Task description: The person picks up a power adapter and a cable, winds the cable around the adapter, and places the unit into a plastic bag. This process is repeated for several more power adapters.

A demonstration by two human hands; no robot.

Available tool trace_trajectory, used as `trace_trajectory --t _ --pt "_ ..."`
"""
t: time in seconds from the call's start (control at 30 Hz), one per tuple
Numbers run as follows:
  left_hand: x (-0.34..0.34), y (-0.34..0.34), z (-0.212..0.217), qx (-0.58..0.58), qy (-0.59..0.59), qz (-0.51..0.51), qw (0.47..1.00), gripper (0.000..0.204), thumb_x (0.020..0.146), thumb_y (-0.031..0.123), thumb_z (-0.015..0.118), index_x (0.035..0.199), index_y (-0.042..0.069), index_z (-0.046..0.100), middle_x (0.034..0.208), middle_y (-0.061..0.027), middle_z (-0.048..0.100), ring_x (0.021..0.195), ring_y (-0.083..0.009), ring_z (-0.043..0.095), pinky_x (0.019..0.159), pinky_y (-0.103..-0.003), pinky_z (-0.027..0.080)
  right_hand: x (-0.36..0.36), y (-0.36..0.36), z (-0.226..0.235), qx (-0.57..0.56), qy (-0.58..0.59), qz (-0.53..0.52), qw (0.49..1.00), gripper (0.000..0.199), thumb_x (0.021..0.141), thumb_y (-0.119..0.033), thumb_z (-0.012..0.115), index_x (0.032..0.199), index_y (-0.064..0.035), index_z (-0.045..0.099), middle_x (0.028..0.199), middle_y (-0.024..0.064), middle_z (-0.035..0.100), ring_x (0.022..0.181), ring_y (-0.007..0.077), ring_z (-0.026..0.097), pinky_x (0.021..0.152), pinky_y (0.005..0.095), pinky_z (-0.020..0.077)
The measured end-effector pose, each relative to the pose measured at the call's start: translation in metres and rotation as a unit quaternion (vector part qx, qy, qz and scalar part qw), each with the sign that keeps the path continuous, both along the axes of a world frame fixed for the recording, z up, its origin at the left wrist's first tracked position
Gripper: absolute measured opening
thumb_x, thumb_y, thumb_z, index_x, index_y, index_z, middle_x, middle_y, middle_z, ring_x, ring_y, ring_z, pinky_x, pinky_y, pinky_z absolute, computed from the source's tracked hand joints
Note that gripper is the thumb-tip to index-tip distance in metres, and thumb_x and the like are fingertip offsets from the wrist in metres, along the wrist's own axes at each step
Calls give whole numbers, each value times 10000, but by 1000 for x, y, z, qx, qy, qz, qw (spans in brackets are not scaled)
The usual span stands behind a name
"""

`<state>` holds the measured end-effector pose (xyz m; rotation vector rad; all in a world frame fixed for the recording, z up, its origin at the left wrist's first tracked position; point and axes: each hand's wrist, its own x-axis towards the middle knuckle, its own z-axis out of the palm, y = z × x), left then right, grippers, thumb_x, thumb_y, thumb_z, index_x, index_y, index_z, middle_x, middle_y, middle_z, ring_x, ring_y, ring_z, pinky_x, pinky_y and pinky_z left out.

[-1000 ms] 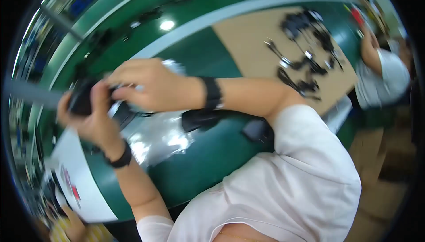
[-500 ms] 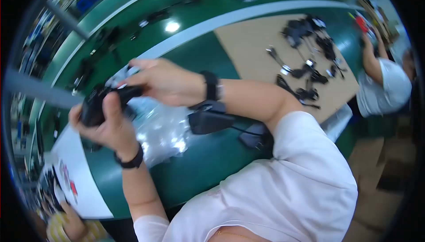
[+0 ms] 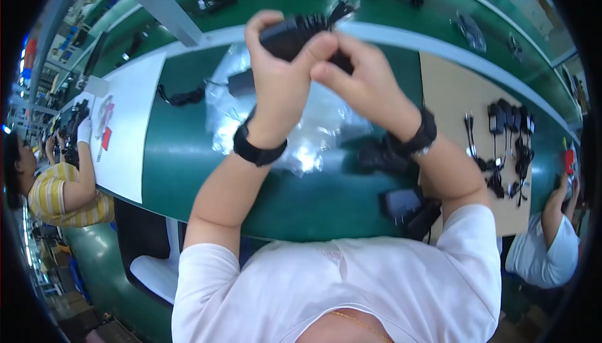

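Observation:
Raised over the green table, my left hand (image 3: 281,83) is closed around a black power adapter (image 3: 285,41), thumb across its near side. My right hand (image 3: 373,86) meets it from the right, its fingers bent against the adapter's black cable (image 3: 338,15), which bunches at the far end. The fingertips are partly hidden behind the thumb and the adapter. Beneath the hands lie clear plastic bags (image 3: 235,120). Another black adapter (image 3: 241,84) rests on them beside my left wrist, near a coiled black cable (image 3: 182,96). More black adapters (image 3: 402,202) lie below my right wrist.
On the right, a tan board (image 3: 448,98) holds several adapters and cables (image 3: 497,117). A grey post (image 3: 153,4) rises at the far left edge. A white sheet (image 3: 135,130) covers the table's left part. People sit at both sides, one in a yellow striped top (image 3: 56,195).
The view has swung left and levelled. My hands and the black adapter now appear nearer the middle, and my left hand has turned so its back faces me. The adapter stays held.

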<state>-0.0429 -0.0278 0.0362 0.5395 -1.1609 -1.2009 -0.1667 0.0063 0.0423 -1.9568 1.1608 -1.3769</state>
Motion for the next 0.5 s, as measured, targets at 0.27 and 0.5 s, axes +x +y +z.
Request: trace_trajectory --t 0.27,0.5 --pt "-15 -2 9 -54 -118 -157 979 422 844 273 547 1181 59 410 1070 -71 527 963 -195 520 819 -314 417 -52 15 21 -15 -21 -34 999 345 756 -225 673 944 30 535 762 89 591 659 141 551 594 264 444" --pt "53 28 -39 -319 -652 32 688 542 619 285 746 1044 16 545 990 -183 515 933 -347 459 809 -390 389 -103 65 15 168 -198 -122 958 294 787 -188 625 1002 -8 535 800 80 598 644 174 574 613 274 471"
